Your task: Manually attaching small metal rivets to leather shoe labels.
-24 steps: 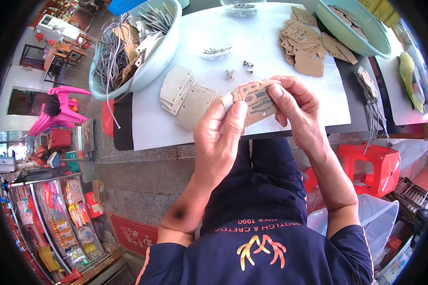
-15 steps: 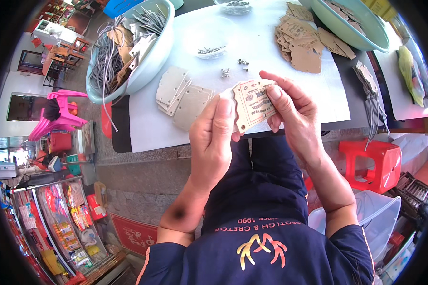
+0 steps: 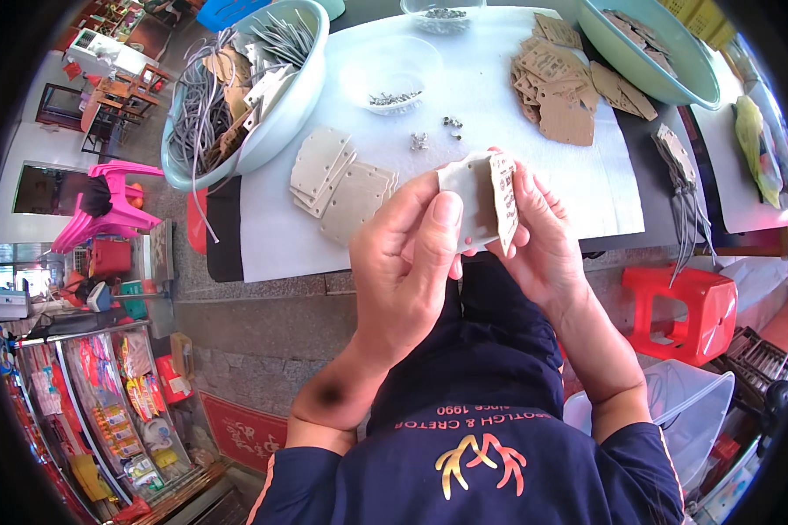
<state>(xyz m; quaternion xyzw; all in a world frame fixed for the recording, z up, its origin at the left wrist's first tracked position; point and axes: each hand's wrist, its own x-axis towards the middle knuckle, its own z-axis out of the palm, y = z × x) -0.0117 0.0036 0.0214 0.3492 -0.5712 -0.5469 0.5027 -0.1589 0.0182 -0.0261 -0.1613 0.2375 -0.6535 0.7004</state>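
My left hand [image 3: 409,254] is closed on a plain grey tag [image 3: 466,203], the thumb lying across its face. A printed beige tag [image 3: 505,201], turned nearly edge-on, is pinched between the thumb and fingers of my right hand [image 3: 545,241]. The two tags touch or nearly touch above the table's front edge; I cannot tell whether they are joined. Left of them lie several plain grey tags [image 3: 352,197] with small holes. Beyond my hands sit small clusters of metal fasteners [image 3: 419,141]. Farther back, a clear bowl [image 3: 359,63] holds more metal pieces.
A blue basin [image 3: 299,92] at the left holds grey cords and tags. At the back right are a pile of brown tags [image 3: 566,118] and another basin [image 3: 687,86]. Corded tags [image 3: 677,166] hang over the right edge. A red stool [image 3: 705,315] stands below.
The printed tag has swung from face-up to nearly edge-on in my right hand, exposing the plain grey tag in my left. Both hands stay close together.
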